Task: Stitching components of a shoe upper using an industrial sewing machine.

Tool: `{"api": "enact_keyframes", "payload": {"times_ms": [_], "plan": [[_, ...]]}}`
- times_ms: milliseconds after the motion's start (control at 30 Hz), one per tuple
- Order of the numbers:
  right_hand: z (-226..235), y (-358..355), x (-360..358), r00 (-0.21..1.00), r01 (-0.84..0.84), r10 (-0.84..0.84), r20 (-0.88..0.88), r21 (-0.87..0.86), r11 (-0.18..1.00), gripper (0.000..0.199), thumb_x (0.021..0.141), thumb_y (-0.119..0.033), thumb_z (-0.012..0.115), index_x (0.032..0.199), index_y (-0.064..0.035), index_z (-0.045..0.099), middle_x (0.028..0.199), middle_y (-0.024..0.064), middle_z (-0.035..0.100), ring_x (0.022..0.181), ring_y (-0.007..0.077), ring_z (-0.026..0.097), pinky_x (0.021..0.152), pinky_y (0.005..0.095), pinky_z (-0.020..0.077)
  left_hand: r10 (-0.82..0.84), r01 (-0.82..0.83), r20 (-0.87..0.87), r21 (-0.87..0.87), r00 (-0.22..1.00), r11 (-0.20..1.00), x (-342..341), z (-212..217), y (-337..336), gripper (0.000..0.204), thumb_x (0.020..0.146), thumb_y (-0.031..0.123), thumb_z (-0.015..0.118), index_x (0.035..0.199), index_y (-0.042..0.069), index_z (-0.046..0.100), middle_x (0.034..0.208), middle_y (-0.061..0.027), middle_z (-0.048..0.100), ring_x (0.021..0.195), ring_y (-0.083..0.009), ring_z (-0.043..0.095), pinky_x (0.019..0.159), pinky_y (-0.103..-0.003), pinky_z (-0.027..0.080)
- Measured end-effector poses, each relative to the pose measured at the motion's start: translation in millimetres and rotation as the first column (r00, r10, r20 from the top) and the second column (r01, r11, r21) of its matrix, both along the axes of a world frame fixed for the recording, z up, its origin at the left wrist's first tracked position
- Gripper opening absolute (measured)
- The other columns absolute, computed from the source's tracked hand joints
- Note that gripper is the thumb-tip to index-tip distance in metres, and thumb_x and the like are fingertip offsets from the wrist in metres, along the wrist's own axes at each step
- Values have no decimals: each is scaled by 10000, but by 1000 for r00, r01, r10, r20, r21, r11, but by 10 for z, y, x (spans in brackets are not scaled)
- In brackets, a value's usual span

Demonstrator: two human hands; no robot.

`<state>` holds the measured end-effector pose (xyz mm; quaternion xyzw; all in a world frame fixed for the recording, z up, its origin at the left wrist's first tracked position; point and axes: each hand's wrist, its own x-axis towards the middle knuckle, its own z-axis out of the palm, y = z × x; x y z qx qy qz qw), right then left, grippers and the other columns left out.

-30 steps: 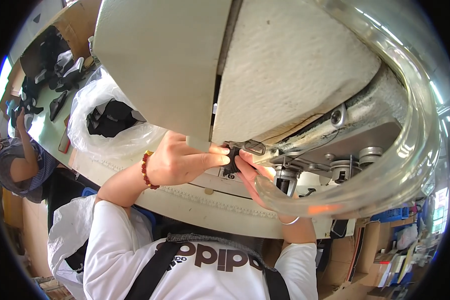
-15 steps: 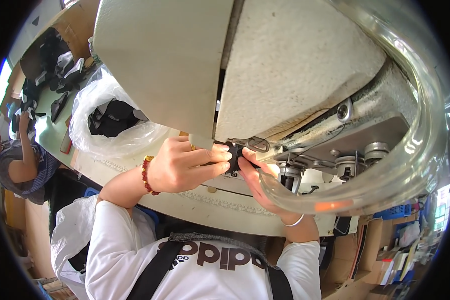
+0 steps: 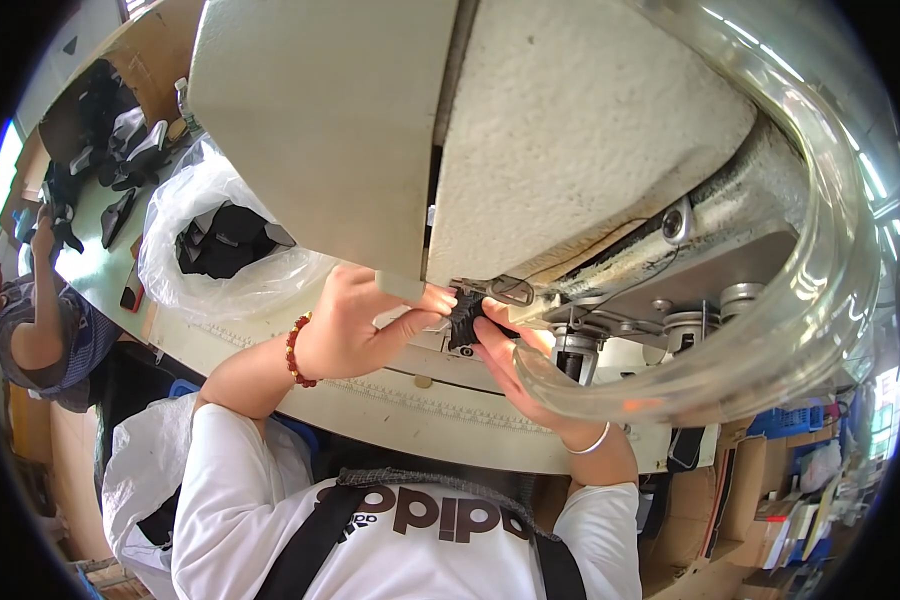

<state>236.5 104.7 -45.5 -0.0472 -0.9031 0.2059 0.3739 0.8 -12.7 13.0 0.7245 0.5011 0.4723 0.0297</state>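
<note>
Below the machine head, at its lower front corner, we find the black piece, lying over the desk. Left hand reaches in from the left of the machine head; its thumb and forefinger narrow to a pinch at the piece's left edge. Right hand comes in below and to the right; its fingers hold the opposite edge, partly seen through the clear curved guard.

Progress: we judge the work on this piece to be under way. It is in place below the machine head and gripped from both sides; letting go of it is not yet done. We see no finished seam: the piece is small and dark, and the fingers hide its edges, so we cannot tell how much of it is complete.

Left of the machine head, a translucent plastic bag holds more dark pieces. Farther left, a co-worker sits near a heap of black and white pieces. Whether either lot is finished or waiting, we cannot tell.
</note>
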Motion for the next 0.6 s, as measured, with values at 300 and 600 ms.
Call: {"api": "enact_keyframes", "payload": {"times_ms": [300,600], "plan": [[-56,93,22,998,-47,51,40,-90,995,458,868,42,803,1301,-8,661,1365,196,612,1235,370,616,1022,442,525,-50,63,-148,84,988,994,7,25,-22,140,817,13,805,947,42,764,1024,-79,784,974,-247,761,804,-367,590],[-100,-12,79,989,12,90,116,-673,739,453,870,24,805,1302,-7,671,1323,186,658,1148,358,667,968,430,557,-73,130,-228,248,971,960,26,-166,107,191,724,-9,761,908,39,745,990,-74,772,1001,-243,756,780,-373,593]]}}
